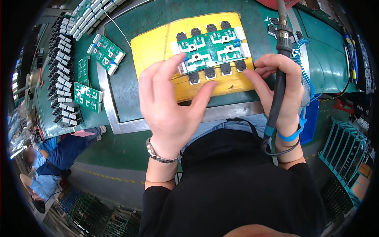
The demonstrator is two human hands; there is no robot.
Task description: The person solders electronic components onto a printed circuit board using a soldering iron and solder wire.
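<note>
A green circuit board (211, 50) with white parts lies on a yellow pad (154, 43), and black three-legged components (210, 73) stick out along its near and far edges. My left hand (169, 98) is open, thumb and fingers apart. Its index fingertip is at the board's left edge and its thumb is by the near components. Curled at the board's near right corner is my right hand (290, 96), its thumb tip close to the last component. A black soldering iron (278, 89) lies across this hand, tip pointing away; how the fingers grip it is partly hidden.
More green boards (106, 53) lie at the left, beside a long row of black and white parts (63, 79). A blue coiled cord (306, 75) runs at the right. Loose black components (272, 28) sit at the far right. Another person (47, 166) is at the lower left.
</note>
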